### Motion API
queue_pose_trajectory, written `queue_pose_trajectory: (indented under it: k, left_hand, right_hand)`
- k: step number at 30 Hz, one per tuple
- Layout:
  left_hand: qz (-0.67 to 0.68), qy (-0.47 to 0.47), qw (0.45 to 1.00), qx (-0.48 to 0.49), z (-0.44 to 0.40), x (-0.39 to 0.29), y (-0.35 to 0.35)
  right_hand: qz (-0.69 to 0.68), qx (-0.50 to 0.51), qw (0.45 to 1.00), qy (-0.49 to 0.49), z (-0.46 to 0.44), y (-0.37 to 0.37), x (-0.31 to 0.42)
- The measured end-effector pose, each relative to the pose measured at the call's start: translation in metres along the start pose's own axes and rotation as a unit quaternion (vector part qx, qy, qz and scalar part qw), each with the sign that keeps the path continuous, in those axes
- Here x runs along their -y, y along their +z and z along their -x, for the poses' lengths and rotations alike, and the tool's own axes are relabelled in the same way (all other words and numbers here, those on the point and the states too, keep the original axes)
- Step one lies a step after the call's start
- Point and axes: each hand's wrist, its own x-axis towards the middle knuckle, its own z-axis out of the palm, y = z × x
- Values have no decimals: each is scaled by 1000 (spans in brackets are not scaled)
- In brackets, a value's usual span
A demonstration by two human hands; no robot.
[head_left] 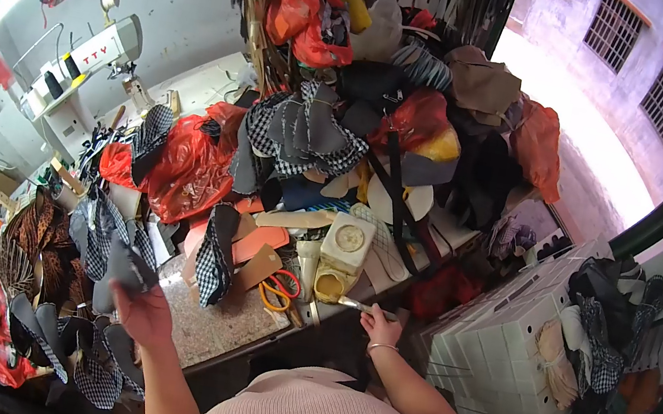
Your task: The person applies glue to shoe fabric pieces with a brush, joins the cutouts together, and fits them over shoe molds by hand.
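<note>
My right hand (382,327) is closed around the handle of a brush (357,304). The brush head reaches the mouth of a small glue-stained pot (330,285), which sits at the table's front edge against a whitish plastic container (346,243). On the left, my left hand (142,314) grips a dark grey fabric shoe piece (130,268) between thumb and fingers. Between my hands lie orange-handled scissors (277,289) and a checkered shoe piece (214,262) on the stone-like tabletop (227,330).
A large heap of grey and checkered shoe pieces (301,127) and red plastic bags (194,162) covers the table. A sewing machine (98,58) stands at the back left. White boxes (496,322) are at my right, more pieces (94,365) at lower left.
</note>
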Motion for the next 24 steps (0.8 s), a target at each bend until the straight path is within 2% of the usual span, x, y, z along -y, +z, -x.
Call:
queue_pose_trajectory:
  k: [1, 3, 4, 5, 7, 8, 10, 11, 13, 15, 17, 21, 24]
  left_hand:
    - [26, -63, 997, -34, -1, -3, -12]
    - [-64, -112, 980, -152, 2, 3, -31]
    - [-125, -145, 965, -179, 3, 13, -29]
    - [-184, -177, 944, -208, 8, 27, -24]
    - [-214, -218, 913, -270, 14, 55, 9]
    - [-223, -231, 908, -268, 20, 62, 3]
    - [-238, -262, 898, -260, 33, 75, -13]
    - [-234, -259, 900, -263, 37, 79, -11]
    - [-232, -265, 904, -244, 42, 88, -6]
    - [-231, -260, 904, -248, 45, 93, -1]
    - [-248, -254, 909, -220, 47, 97, 2]
    - [-239, -242, 909, -241, 55, 98, 3]
    - [-214, -266, 912, -228, 55, 88, -1]
  right_hand:
    - [15, -1, 1000, 5, 2, -1, 3]
    - [-13, -11, 997, 76, 9, -16, 18]
    - [-69, 32, 987, 144, 9, -22, 29]
    - [-124, 52, 976, 170, 10, -23, 39]
    - [-162, 112, 962, 192, 17, -8, 69]
    - [-166, 164, 956, 176, 24, 7, 83]
    - [-133, 268, 948, 108, 25, 37, 98]
    - [-128, 271, 948, 107, 38, 60, 107]
    - [32, 303, 952, -42, 86, 114, 128]
    - [148, 380, 896, -179, 107, 141, 133]
    - [250, 428, 816, -299, 125, 157, 136]
    - [290, 436, 770, -365, 137, 178, 125]
    - [256, 424, 774, -394, 120, 192, 111]
